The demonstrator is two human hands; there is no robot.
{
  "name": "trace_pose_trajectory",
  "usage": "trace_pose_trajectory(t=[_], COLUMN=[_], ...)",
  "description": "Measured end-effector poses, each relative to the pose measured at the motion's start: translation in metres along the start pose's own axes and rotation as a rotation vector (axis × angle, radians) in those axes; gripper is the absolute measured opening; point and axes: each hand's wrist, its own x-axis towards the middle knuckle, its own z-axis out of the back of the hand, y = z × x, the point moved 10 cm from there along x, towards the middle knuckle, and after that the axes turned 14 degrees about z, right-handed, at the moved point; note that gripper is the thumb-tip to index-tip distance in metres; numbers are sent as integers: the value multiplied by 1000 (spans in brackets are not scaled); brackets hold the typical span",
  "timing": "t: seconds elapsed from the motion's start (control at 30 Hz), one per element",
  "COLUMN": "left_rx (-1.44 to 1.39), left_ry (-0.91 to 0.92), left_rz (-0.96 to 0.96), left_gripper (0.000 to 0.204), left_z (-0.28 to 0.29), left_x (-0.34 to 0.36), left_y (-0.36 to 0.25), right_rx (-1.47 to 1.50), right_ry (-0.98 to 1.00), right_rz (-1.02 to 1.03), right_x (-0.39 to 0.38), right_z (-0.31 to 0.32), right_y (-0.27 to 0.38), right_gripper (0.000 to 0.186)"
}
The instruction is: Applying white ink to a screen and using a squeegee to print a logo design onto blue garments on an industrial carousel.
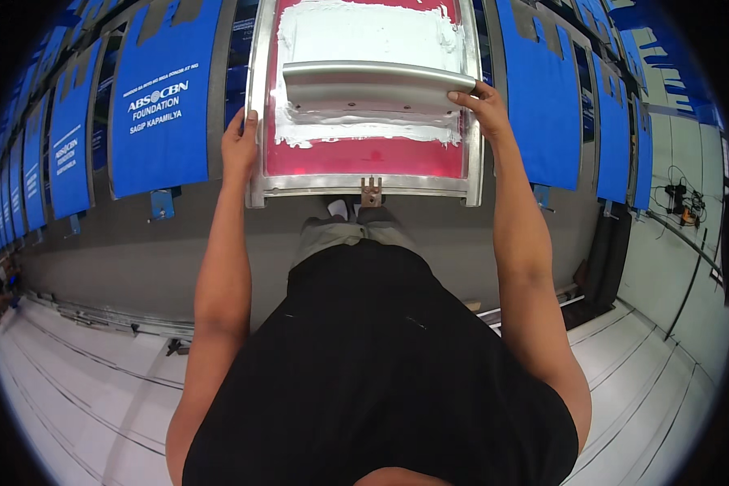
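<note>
A screen-printing frame [364,183] with silver metal rails and a red mesh is in front of me. White ink [364,32] covers much of the mesh. Across it lies a wide silver squeegee [373,81], its lower edge in the ink. My left hand [240,146] is closed on the frame's left rail, thumb on top. At the right rail my right hand [486,112] is closed too, its thumb against the squeegee's right end; its other fingers are partly hidden. A metal bracket [371,193] sticks out from the middle of the near rail.
Blue fabric pieces lie in rows on both sides, including a printed one [158,105] on the left and another [543,105] on the right. Small blue brackets [161,204] line the near edge. Cables [682,202] hang at the far right by a pale wall.
</note>
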Motion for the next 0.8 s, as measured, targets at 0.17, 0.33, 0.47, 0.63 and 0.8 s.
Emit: trace_pose_trajectory(t=[0.17,0.33,0.47,0.63,0.8], left_rx=[67,5,-39,-12,10], left_ry=[16,38,24,-35,-73], left_rz=[34,96,88,-6,26], left_gripper=[56,53,51,43,46], left_z=[3,1,2,16,37], left_x=[-7,-8,-5,-20,-36], left_y=[-1,7,3,-24,-41], right_rx=[46,13,-27,-49,81], right_ry=[-2,-4,27,-20,1], right_rz=[-20,-22,0,-10,64], right_x=[-4,-4,-3,-4,-8], right_z=[-6,-3,1,6,0], right_y=[6,2,2,31,72], right_gripper=[45,44,38,39,32])
